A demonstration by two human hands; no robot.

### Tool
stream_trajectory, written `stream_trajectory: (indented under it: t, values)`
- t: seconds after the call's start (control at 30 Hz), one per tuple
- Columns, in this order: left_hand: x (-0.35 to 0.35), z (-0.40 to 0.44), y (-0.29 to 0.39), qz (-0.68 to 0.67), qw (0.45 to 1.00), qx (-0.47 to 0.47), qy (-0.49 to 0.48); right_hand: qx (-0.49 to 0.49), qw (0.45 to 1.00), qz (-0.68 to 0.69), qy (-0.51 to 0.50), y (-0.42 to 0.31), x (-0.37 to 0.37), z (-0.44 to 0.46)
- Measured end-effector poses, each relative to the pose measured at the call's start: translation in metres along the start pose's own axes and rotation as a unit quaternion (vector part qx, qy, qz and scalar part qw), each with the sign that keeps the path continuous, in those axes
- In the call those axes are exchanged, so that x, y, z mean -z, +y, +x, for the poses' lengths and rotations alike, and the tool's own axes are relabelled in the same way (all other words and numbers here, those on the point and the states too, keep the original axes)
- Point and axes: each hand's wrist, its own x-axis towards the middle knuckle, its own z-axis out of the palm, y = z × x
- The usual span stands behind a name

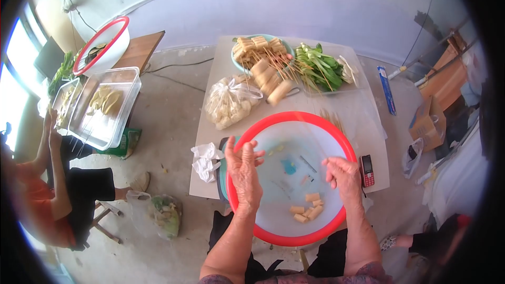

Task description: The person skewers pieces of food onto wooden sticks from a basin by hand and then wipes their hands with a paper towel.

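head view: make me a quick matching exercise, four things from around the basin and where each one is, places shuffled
Things
1. Small red and black phone
2. Crumpled white paper
3. Short tan cylindrical pieces
4. Long green leafy vegetables

Places
A. Inside the large round basin with a red rim
B. Beyond the basin, toward the wall
C. To the right of the basin
D. To the left of the basin

Right pairs: 1-C, 2-D, 3-A, 4-B
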Motion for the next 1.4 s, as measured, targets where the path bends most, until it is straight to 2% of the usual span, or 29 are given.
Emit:
stream_trajectory:
  t: [0.1, 0.2, 0.3, 0.47, 0.53, 0.6, 0.73, 0.87, 0.93, 0.97, 1.0, 1.03, 1.07, 1.1, 1.13, 1.17, 1.2, 1.27, 1.33, 1.4]
  values:
    - [0.0, -0.003, 0.002, 0.024, 0.998, 0.029, -0.041, 0.047, 0.997, 0.03, 0.061, -0.004, -0.008, 0.045]
    - [0.005, -0.005, -0.003, 0.047, 0.996, 0.031, -0.074, 0.059, 0.994, 0.066, 0.069, -0.013, -0.017, 0.103]
    - [0.007, -0.004, 0.002, 0.068, 0.989, 0.07, -0.115, 0.032, 0.995, 0.075, 0.062, -0.028, -0.03, 0.151]
    - [0.006, 0.002, 0.011, 0.08, 0.984, 0.088, -0.131, -0.003, 0.994, 0.026, 0.11, -0.039, -0.047, 0.221]
    - [0.004, 0.003, 0.012, 0.071, 0.981, 0.108, -0.144, -0.015, 0.993, 0.046, 0.108, -0.039, -0.053, 0.241]
    - [0.005, 0.006, 0.01, 0.076, 0.979, 0.116, -0.147, -0.048, 0.996, 0.02, 0.078, -0.033, -0.057, 0.258]
    - [0.006, 0.011, 0.011, 0.097, 0.976, 0.113, -0.158, -0.059, 0.995, -0.012, 0.083, -0.019, -0.063, 0.271]
    - [0.005, 0.015, 0.015, 0.101, 0.976, 0.104, -0.16, -0.001, 0.989, -0.027, 0.148, -0.026, -0.061, 0.234]
    - [0.009, 0.017, 0.004, 0.077, 0.98, 0.108, -0.147, 0.089, 0.981, 0.019, 0.171, -0.003, -0.049, 0.216]
    - [0.015, 0.02, 0.001, 0.059, 0.983, 0.109, -0.138, 0.076, 0.987, 0.038, 0.139, -0.009, -0.05, 0.19]
    - [0.019, 0.02, -0.001, 0.035, 0.984, 0.12, -0.126, 0.109, 0.99, 0.0, 0.09, -0.031, -0.058, 0.14]
    - [0.023, 0.022, -0.001, 0.011, 0.983, 0.132, -0.129, 0.169, 0.976, -0.1, 0.09, -0.056, -0.079, 0.088]
    - [0.032, 0.023, -0.001, 0.014, 0.985, 0.122, -0.118, 0.266, 0.956, -0.086, -0.087, -0.063, -0.09, 0.036]
    - [0.037, 0.024, -0.006, -0.015, 0.982, 0.138, -0.13, 0.334, 0.908, -0.071, -0.242, -0.064, -0.106, -0.016]
    - [0.038, 0.022, -0.009, -0.043, 0.976, 0.157, -0.145, 0.548, 0.72, -0.271, -0.328, -0.071, -0.106, -0.067]
    - [0.041, 0.015, -0.006, -0.057, 0.977, 0.161, -0.13, 0.555, 0.717, -0.265, -0.327, -0.081, -0.115, -0.087]
    - [0.048, 0.009, -0.004, -0.053, 0.98, 0.148, -0.119, 0.559, 0.709, -0.182, -0.391, -0.092, -0.126, -0.104]
    - [0.061, -0.005, 0.007, -0.176, 0.955, 0.217, -0.099, 0.541, 0.666, -0.023, -0.513, -0.115, -0.145, -0.131]
    - [0.074, -0.024, 0.022, -0.203, 0.947, 0.223, -0.109, 0.355, 0.876, -0.07, -0.317, -0.125, -0.131, -0.129]
    - [0.098, -0.054, 0.04, -0.251, 0.917, 0.175, -0.257, 0.299, 0.883, -0.023, -0.361, -0.126, -0.086, -0.147]
